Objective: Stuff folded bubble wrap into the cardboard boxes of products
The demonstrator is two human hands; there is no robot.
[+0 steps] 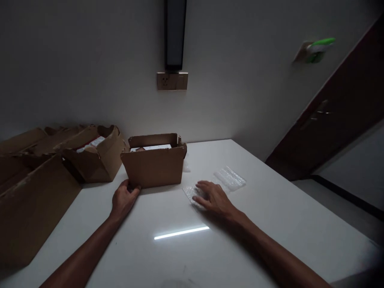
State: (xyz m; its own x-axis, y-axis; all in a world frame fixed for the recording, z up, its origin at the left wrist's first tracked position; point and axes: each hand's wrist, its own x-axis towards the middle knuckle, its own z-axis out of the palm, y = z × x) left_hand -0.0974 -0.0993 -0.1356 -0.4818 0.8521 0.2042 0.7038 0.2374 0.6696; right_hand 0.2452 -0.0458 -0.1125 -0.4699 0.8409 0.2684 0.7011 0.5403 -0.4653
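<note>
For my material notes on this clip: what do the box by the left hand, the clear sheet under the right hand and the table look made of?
Box: apparently cardboard, brown and matte, with ragged edges.
Sheet: probably plastic bubble wrap, see-through and shiny, with a bumpy surface.
Table: smooth, glossy white top, mirroring a strip of light; perhaps laminate, but the look leaves that open.

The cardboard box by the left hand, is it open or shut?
Open. The cardboard box has its top uncovered, and something white shows inside, between its walls.
</note>
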